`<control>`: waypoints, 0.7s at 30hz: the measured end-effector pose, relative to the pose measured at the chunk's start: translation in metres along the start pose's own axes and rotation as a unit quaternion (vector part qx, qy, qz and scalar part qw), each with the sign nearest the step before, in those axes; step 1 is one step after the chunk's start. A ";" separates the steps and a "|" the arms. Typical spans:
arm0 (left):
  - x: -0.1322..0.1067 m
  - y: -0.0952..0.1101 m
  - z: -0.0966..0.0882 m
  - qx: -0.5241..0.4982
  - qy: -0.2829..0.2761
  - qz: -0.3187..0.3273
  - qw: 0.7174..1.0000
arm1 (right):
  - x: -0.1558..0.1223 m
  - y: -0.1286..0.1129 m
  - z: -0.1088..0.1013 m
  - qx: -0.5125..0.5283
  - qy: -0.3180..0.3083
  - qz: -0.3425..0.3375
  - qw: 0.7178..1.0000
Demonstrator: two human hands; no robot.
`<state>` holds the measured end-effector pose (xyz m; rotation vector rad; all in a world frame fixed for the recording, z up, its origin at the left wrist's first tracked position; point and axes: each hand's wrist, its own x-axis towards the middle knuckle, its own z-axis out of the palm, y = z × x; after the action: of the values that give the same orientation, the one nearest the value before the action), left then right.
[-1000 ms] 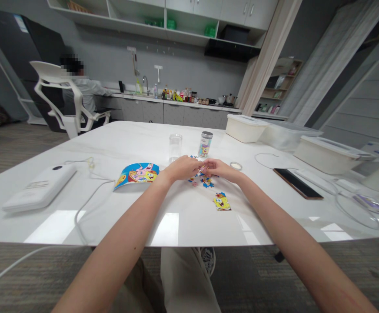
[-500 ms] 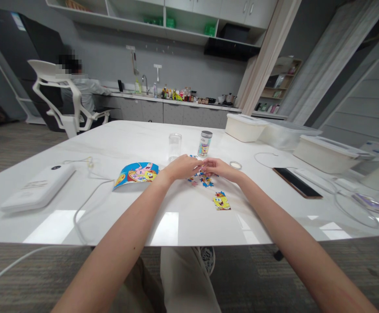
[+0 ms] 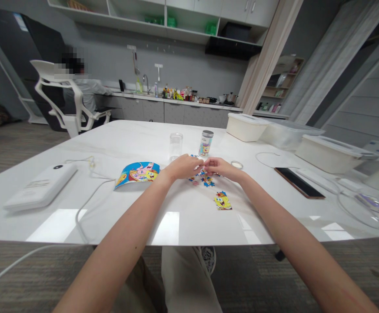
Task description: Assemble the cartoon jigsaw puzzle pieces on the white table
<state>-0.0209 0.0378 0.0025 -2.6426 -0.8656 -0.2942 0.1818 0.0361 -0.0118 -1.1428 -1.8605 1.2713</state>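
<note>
My left hand point(image 3: 187, 166) and my right hand point(image 3: 218, 168) meet over a loose pile of small jigsaw puzzle pieces point(image 3: 207, 181). Their fingertips almost touch. The fingers of my right hand are pinched at a puzzle piece, partly hidden. Those of my left hand are curled, and what is between them is hidden. Nearer to me lies a joined yellow puzzle section point(image 3: 222, 201) with a cartoon face. Left of my left hand a curved picture sheet point(image 3: 137, 174) shows the cartoon characters. Behind the hands stand a clear jar point(image 3: 176, 145) and a printed jar with a metal lid point(image 3: 206, 143).
A round lid point(image 3: 237, 164) lies right of my right hand. Further right are a dark phone point(image 3: 298, 182), white cables and lidded bins point(image 3: 246, 128). On the left sits a white box-shaped device point(image 3: 41, 187) with a cable. A person point(image 3: 87, 92) sits at the far counter.
Both hands stay over the puzzle pieces, with only slight finger movement. The whole view has shifted a little; the jars, sheet and joined section keep their places on the table.
</note>
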 end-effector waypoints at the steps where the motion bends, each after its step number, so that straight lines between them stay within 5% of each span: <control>1: 0.000 0.000 0.000 0.001 0.001 -0.001 1.000 | 0.000 0.000 0.000 -0.002 -0.002 -0.001 1.000; 21: -0.001 0.000 -0.001 -0.024 -0.006 0.001 1.000 | -0.001 -0.001 0.001 0.027 0.003 -0.028 0.999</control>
<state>-0.0218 0.0364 0.0034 -2.6912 -0.8689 -0.3034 0.1811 0.0349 -0.0107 -1.0573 -1.8302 1.2764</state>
